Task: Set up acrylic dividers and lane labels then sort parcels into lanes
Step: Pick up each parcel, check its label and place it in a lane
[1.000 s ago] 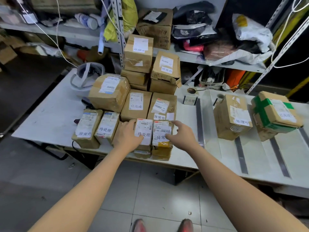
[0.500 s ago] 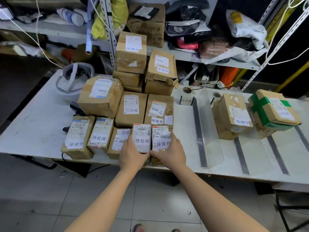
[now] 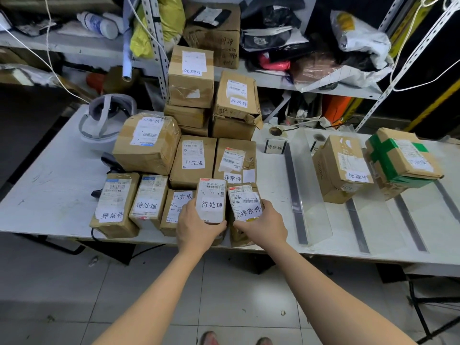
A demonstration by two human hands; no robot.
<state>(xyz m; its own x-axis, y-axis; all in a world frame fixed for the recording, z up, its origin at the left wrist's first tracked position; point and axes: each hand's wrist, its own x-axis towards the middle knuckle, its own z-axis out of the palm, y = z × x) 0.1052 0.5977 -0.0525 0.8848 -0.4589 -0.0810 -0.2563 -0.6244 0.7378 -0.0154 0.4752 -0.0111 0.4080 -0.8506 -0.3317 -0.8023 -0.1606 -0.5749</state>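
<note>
L grip point(image 3: 199, 227) is wrapped round the near end of a small 待处理 box point(image 3: 211, 195). Its thumb is hooked under the near right corner; the fingers are out of sight on the left side. R grip point(image 3: 263, 226) has hold of the 异常件 box point(image 3: 245, 202) next to it, w/ fingers up its right side & thumb at the near left corner. The 2 boxes are side by side, touching, at the front edge of the desk point(image 3: 49, 190), approx. mid-view, labels facing up. Can't tell if either is lifted clear of the top.

Left of them in the same front row are 3 more small boxes point(image 3: 148, 200), the nearest partly hidden by L grip. Behind these is a row of bigger boxes point(image 3: 193, 160), then a stack point(image 3: 190, 75) rising in front of the shelf point(image 3: 273, 82).

To the right, a lane sign point(image 3: 274, 146) reading 待处理 stands upright at the far end of a dark strip point(image 3: 295, 195) that runs front to back. A clear acrylic divider point(image 3: 311, 195) stands upright just right of that strip. Past the divider sits a 处理中 box point(image 3: 341, 168), then a green-taped box point(image 3: 403, 160), w/ more dark strips between & beside them. A white headset point(image 3: 104, 118) lies at the desk's far left.
</note>
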